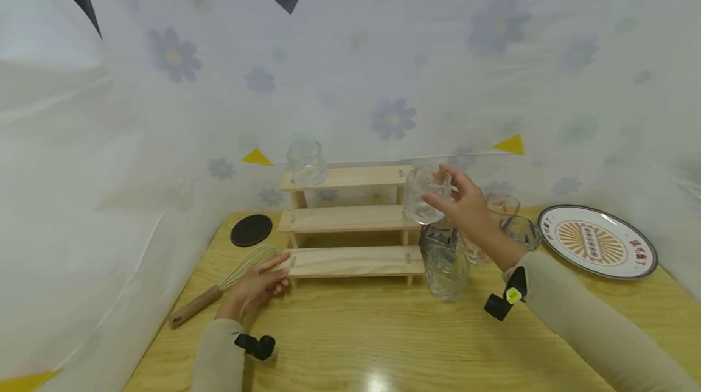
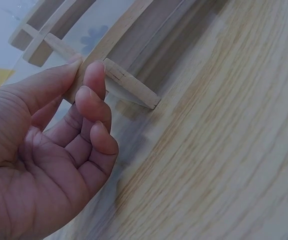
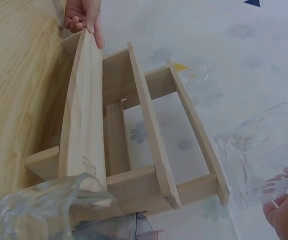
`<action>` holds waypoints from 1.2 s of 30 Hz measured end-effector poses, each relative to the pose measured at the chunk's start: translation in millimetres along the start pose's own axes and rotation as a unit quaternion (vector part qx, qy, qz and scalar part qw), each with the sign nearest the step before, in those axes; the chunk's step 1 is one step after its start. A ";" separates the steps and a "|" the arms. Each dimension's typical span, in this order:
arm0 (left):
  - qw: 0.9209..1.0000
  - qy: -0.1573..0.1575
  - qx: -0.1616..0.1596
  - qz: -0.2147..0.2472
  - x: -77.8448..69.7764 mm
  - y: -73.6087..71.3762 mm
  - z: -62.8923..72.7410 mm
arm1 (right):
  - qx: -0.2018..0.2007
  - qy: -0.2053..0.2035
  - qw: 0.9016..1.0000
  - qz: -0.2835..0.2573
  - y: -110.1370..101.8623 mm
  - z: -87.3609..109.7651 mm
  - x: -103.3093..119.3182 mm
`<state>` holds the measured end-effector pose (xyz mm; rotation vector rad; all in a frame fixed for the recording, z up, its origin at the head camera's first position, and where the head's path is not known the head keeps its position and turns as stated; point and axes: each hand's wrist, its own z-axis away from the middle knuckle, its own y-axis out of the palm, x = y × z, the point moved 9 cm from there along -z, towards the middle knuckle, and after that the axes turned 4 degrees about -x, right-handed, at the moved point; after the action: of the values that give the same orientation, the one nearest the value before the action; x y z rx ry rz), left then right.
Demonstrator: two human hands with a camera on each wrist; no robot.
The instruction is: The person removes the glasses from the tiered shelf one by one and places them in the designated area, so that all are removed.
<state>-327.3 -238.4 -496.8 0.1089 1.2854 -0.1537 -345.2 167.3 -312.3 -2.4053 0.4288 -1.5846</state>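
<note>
My right hand [image 1: 470, 206] grips a clear glass cup [image 1: 424, 194] between thumb and fingers, near the right end of a three-step wooden shelf [image 1: 350, 261]. In the right wrist view the held cup [image 3: 259, 155] hangs beside the top step, apparently just off its end. My left hand [image 1: 257, 285] pinches the left end of the lowest step; the left wrist view shows thumb and index finger on that board [image 2: 96, 60]. Another clear glass [image 1: 306, 164] stands on the left of the top step.
Several glasses, among them a clear one [image 1: 448, 273] and a dark one [image 1: 520, 231], crowd the table right of the shelf. A patterned plate [image 1: 597, 241] lies at far right. On the left are a whisk [image 1: 202, 304] and a black round coaster [image 1: 251, 231].
</note>
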 end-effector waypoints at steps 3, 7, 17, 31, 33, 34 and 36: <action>1.000 0.001 0.010 -0.008 -0.6 1.4 1.0 | -0.010 0.004 1.000 0.010 -21.6 18.5 -3.5; 1.000 0.002 0.014 -0.011 -1.4 1.3 1.7 | -0.030 0.025 0.998 0.042 -50.4 42.2 -14.1; 1.000 0.005 0.030 -0.009 -1.6 2.6 2.7 | -0.059 0.068 0.991 0.102 -97.3 90.5 -48.7; 1.000 0.004 0.020 -0.010 -2.6 1.4 2.4 | -0.032 0.156 0.986 0.051 -96.8 123.5 -102.9; 1.000 0.003 0.021 -0.007 -2.4 2.0 2.6 | -0.029 0.157 0.986 0.044 -92.4 125.2 -107.1; 1.000 0.003 0.021 -0.006 -2.3 2.1 2.6 | -0.028 0.158 0.986 0.042 -90.4 125.9 -109.0; 1.000 0.004 0.022 -0.007 -2.2 2.5 2.7 | -0.029 0.160 0.986 0.042 -86.7 126.9 -111.7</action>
<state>-325.0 -236.3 -494.0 0.1389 1.2905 -0.1943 -259.9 292.5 -427.1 -2.1423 0.6329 -1.9498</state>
